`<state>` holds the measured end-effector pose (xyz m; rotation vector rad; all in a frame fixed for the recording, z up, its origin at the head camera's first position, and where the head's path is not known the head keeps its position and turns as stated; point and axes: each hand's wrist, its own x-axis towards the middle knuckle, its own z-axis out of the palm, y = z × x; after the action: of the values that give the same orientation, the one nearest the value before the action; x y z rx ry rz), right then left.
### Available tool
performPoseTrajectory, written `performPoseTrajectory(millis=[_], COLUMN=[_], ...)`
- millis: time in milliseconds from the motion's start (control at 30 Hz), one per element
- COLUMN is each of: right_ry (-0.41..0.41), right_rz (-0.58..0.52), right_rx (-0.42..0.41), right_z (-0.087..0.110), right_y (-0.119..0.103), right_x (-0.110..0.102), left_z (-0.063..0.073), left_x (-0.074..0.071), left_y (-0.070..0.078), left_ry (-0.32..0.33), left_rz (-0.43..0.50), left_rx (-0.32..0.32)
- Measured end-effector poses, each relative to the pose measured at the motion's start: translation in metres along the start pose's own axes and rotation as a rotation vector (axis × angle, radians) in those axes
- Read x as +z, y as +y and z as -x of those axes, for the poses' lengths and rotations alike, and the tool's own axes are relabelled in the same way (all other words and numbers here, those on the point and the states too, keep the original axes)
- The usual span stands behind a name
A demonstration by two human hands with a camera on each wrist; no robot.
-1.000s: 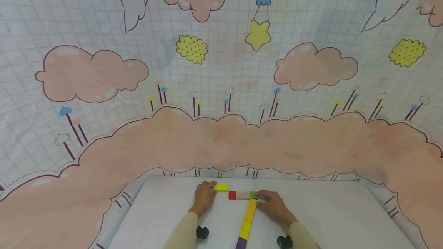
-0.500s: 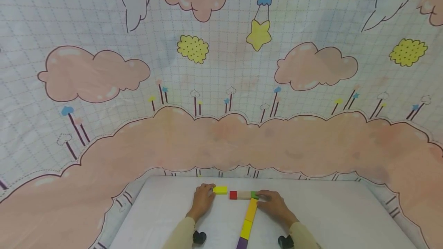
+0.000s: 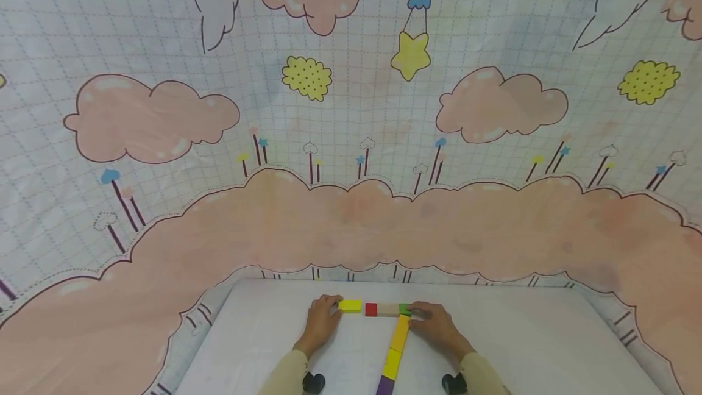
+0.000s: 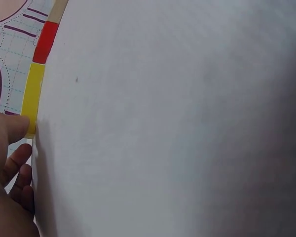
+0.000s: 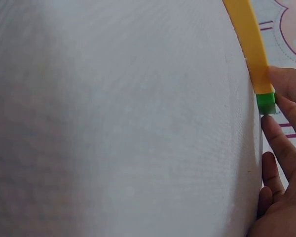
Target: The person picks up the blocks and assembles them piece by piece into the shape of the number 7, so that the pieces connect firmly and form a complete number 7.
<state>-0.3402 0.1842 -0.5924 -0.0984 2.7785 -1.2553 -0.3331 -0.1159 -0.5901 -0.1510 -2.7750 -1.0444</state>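
Note:
In the head view my left hand point(image 3: 322, 325) pinches the outer end of a yellow block point(image 3: 350, 306) on the white table; the thumb shows on it in the left wrist view. To the right, a red block point(image 3: 371, 309), a beige block point(image 3: 388, 309) and a green block point(image 3: 404, 309) form a row. A small gap parts the yellow block from the red one. My right hand point(image 3: 437, 327) holds the green block's outer end between its fingers. In the right wrist view the thumb lies against the orange-yellow block point(image 5: 251, 49), which meets the green one.
Below the green block a slanting line runs toward the front: the orange-yellow block, another yellow block point(image 3: 392, 363) and a purple block point(image 3: 386, 386). The table's far edge meets a patterned cloth backdrop point(image 3: 351, 224). Dark heart-shaped pieces point(image 3: 314, 383) sit by both wrists.
My left hand has drawn the yellow block toward me, nearly into line with the red, beige and green row. The right hand keeps its place at the green block.

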Motion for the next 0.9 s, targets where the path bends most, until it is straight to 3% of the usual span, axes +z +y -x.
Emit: performPoseTrajectory(millis=[233, 433, 900], right_ry=[0.001, 0.003, 0.001], right_rz=[-0.012, -0.001, -0.021], right_rx=[-0.001, -0.019, -0.005], right_z=[-0.0006, 0.0005, 0.0021], right_y=[0.0004, 0.0009, -0.0016], right_x=[0.0, -0.0002, -0.0016], left_z=[0.0025, 0.0019, 0.0018], left_x=[0.0017, 0.0045, 0.0062], left_y=[-0.0034, -0.0056, -0.001], left_ry=[0.012, 0.016, 0.031], left_rz=[0.017, 0.03, -0.017], left_rx=[0.036, 0.021, 0.072])
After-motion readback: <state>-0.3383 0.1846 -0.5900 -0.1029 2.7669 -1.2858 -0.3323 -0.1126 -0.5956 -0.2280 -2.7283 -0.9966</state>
